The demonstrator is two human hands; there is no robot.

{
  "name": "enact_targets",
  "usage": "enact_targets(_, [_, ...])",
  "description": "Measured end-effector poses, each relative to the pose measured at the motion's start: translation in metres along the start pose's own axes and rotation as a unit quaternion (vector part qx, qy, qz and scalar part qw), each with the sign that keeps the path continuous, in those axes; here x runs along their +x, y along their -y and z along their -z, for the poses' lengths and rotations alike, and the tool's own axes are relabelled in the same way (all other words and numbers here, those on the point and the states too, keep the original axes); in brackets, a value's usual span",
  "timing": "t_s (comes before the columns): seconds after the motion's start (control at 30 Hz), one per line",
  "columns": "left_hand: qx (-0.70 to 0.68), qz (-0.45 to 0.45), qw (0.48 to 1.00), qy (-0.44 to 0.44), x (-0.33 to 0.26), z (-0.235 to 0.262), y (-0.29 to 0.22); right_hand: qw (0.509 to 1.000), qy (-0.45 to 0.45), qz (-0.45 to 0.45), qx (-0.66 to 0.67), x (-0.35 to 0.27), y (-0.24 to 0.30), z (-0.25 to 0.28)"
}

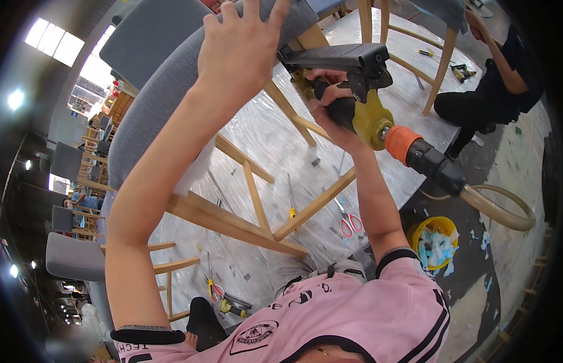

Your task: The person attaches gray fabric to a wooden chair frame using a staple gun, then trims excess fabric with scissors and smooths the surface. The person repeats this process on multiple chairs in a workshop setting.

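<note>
My left hand lies spread over the grey upholstered edge of a wooden-legged chair, pressing on its fabric. My right hand is wrapped round the dark grip of a yellow-and-black pneumatic staple gun. The gun's black nose points up and left, close to the underside of the chair by my left hand; whether it touches is hidden. An orange-collared coupling joins the gun to an air hose on the right. White padding shows below the chair's edge.
Plastic sheeting covers the work surface. Red-handled scissors, a yellow-handled screwdriver and another staple gun lie on it. A yellow bucket of foam scraps stands at right. A co-worker sits at upper right; more chairs stand at left.
</note>
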State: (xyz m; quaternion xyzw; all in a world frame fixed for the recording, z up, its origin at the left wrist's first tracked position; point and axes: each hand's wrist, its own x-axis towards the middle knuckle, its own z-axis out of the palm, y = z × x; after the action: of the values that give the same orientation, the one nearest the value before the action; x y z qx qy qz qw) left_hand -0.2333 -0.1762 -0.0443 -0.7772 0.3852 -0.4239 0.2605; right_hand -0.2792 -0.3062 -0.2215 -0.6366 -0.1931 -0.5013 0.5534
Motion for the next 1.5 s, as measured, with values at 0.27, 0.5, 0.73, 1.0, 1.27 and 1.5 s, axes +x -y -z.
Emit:
enact_targets(0.27, [0.021,0.017,1.000,-0.015,-0.001,-0.022,-0.002,0.998,0.039,0.019,-0.048,0.005,0.008,0.004])
enact_targets(0.5, [-0.106,-0.033,0.994,0.026,0.001,-0.021,0.031,0.996,0.036,-0.029,0.077,0.009,0.022,-0.007])
enact_targets(0.73, [-0.369,0.221,0.880,0.202,0.015,-0.029,0.114,0.994,0.015,0.058,0.086,0.022,0.009,-0.018])
enact_targets(1.0, [-0.279,0.133,0.934,0.176,-0.008,0.000,0.085,0.991,0.047,0.073,0.105,0.030,0.011,-0.024])
enact_targets(1.27, [-0.060,0.045,0.997,-0.027,-0.040,-0.004,0.032,0.992,0.028,0.076,0.092,0.013,0.003,-0.018])
enact_targets(1.5, [-0.030,0.028,0.999,0.019,-0.041,0.008,0.028,0.997,0.020,0.051,0.062,0.002,0.012,-0.020])
